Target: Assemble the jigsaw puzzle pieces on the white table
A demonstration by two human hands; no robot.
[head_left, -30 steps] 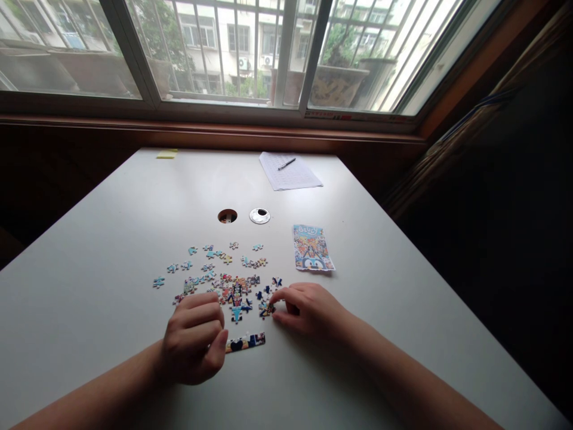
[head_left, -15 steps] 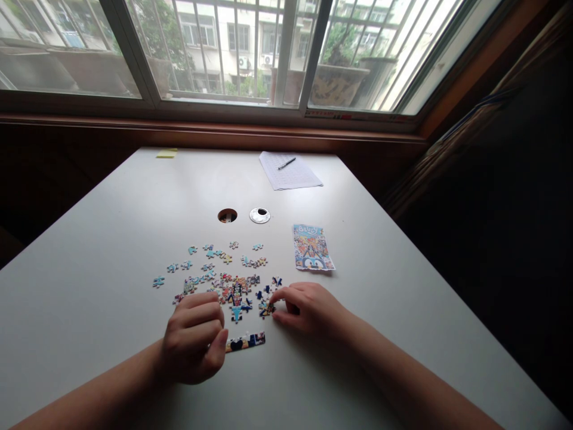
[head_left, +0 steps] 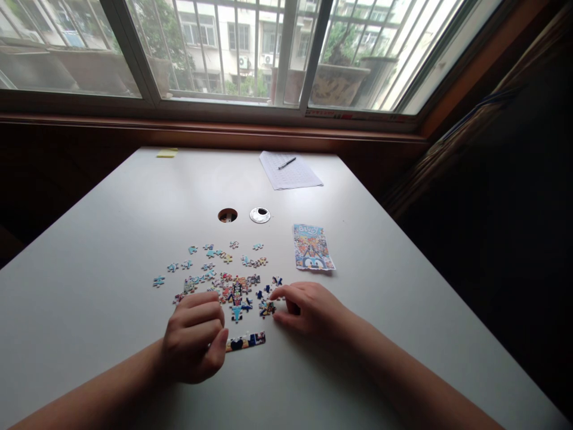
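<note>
Barred sliding windows (head_left: 233,101) let daylight onto a white table (head_left: 416,310) in an otherwise dim room. Yellow paper slips (head_left: 167,153) lie at the table's far left corner; printed sheets (head_left: 290,176) bearing a pen (head_left: 287,163) lie by the far edge, near the right corner. Nearer, a round hole (head_left: 227,215) opens beside a metal cap (head_left: 260,215), and a picture card (head_left: 313,248) lies toward the right edge. Puzzle pieces (head_left: 237,286) spread across the middle, between the hole and the hands. The left hand (head_left: 194,337), curled into a fist, its contents hidden, blocks the left end of an assembled strip (head_left: 247,341). The right hand (head_left: 308,307) holds thumb and forefinger slightly apart beside the rightmost pieces; contact cannot be told.
</note>
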